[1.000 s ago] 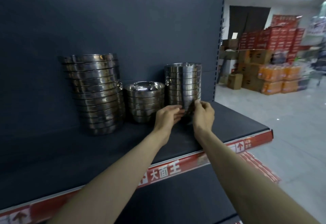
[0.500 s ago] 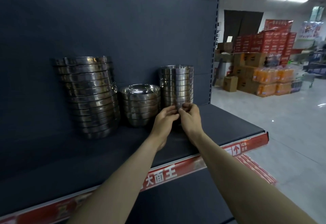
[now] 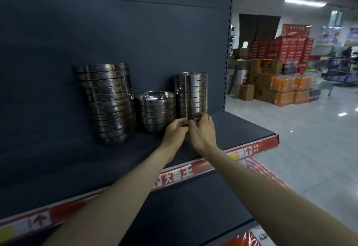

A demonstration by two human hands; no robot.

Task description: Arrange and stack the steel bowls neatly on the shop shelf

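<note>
Standing upright at the shelf's (image 3: 242, 129) right end, the right bowl stack (image 3: 191, 94) has both hands, left hand (image 3: 175, 131) and right hand (image 3: 203, 129), with fingers closed round its base; a shorter stack (image 3: 156, 110) touches its left side, and a taller stack (image 3: 108, 102) stands farther left.

Both hands (image 3: 190, 132) together (fingers (image 3: 201, 117) curled)
</note>
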